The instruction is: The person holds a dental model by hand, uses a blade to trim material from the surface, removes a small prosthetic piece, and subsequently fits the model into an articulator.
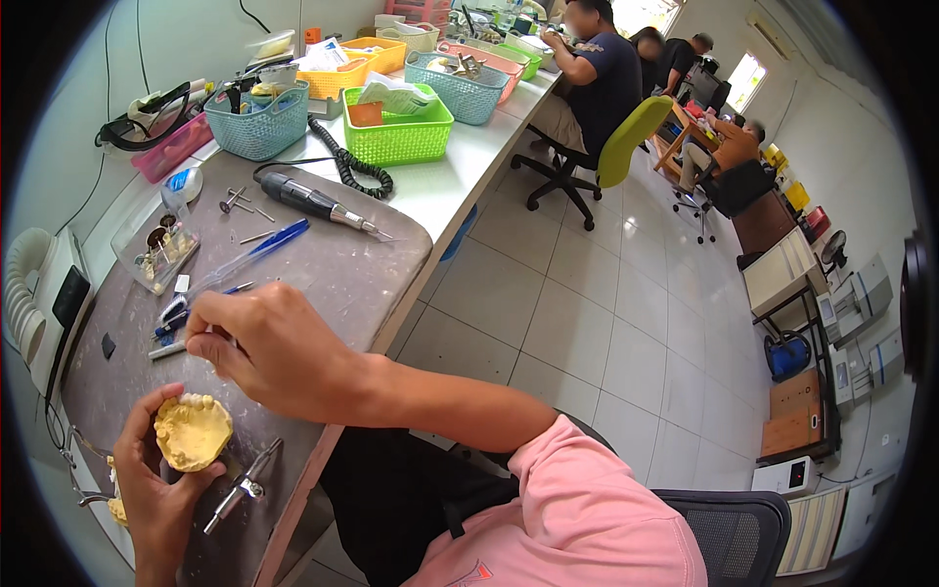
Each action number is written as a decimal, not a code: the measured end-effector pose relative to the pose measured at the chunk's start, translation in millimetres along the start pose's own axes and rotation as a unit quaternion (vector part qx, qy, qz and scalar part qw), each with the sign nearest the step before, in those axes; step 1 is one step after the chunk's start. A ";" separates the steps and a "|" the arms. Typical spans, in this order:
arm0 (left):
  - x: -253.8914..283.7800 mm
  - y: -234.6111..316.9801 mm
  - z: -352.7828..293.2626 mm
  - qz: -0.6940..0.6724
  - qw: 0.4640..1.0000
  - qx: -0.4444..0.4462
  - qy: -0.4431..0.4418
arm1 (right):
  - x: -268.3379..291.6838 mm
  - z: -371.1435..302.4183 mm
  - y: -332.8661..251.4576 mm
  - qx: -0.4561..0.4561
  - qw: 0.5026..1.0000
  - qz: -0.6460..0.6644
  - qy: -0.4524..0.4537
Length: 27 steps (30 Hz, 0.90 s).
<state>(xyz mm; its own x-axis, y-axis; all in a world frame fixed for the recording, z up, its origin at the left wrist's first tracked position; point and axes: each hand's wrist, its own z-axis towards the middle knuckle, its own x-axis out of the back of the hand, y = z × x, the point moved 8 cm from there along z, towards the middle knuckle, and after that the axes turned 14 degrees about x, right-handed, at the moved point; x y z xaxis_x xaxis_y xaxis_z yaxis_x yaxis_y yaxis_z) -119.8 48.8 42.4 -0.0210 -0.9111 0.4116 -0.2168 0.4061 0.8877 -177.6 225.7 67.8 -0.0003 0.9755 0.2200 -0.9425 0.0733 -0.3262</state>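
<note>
A yellow plaster dental cast (pixel 193 432) with a row of paler teeth along its upper edge rests in my left hand (pixel 161 489), fingers and thumb around its sides. Just above it, over the grey bench mat, is my right hand (pixel 259 338), its fingers curled together; what they pinch, if anything, is hidden. Beside its fingertips lie a silver rod-like tool (pixel 168 349) and several blue pens and tools (pixel 174 321). A metal dental articulator part (pixel 243 486) lies on the mat to the right of the cast.
A dark rotary handpiece (pixel 318 203) with a coiled cord lies farther back, near a clear box of burs (pixel 156 245). Green (pixel 398 132) and blue (pixel 257 127) baskets line the bench. A white extraction hose (pixel 27 293) stands at left. Other people sit beyond, near a green chair (pixel 636 142).
</note>
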 end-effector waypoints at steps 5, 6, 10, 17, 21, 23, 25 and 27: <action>-14.1 6.0 18.5 -0.016 0.999 -0.012 -0.049 | 0.8 -19.9 26.0 -0.222 0.964 0.145 -0.028; -14.0 3.6 20.3 -0.017 0.999 -0.010 -0.050 | 1.2 -21.4 27.7 -0.224 0.963 0.144 -0.030; -10.6 -11.1 17.3 -0.047 0.998 -0.002 -0.048 | -4.9 -26.5 26.7 -0.212 0.963 0.152 -0.072; -9.4 -16.4 14.4 0.014 0.998 -0.058 -0.036 | -0.9 -29.9 28.7 -0.329 0.917 0.220 -0.052; -19.0 -7.3 10.4 -0.005 0.997 -0.063 -0.038 | 10.5 -32.5 29.6 -0.254 0.951 0.174 -0.031; -19.4 -4.5 8.2 -0.013 0.998 -0.053 -0.031 | 12.0 -33.4 31.4 -0.273 0.946 0.165 -0.055; -6.3 -10.3 2.5 -0.014 0.999 -0.050 -0.006 | 0.8 -25.0 27.0 -0.259 0.948 0.162 -0.083; 0.4 -14.1 2.1 -0.081 0.996 -0.035 -0.012 | -12.2 -19.4 25.3 -0.243 0.955 0.140 -0.097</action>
<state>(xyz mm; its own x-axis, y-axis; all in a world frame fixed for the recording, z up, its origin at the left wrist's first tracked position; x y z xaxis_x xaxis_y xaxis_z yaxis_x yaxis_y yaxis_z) -118.8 42.5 29.6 -0.0144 -0.9660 0.2582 -0.1511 0.2573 0.9544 -194.9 219.6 39.0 -0.3349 0.9181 0.2122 -0.6300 -0.0506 -0.7750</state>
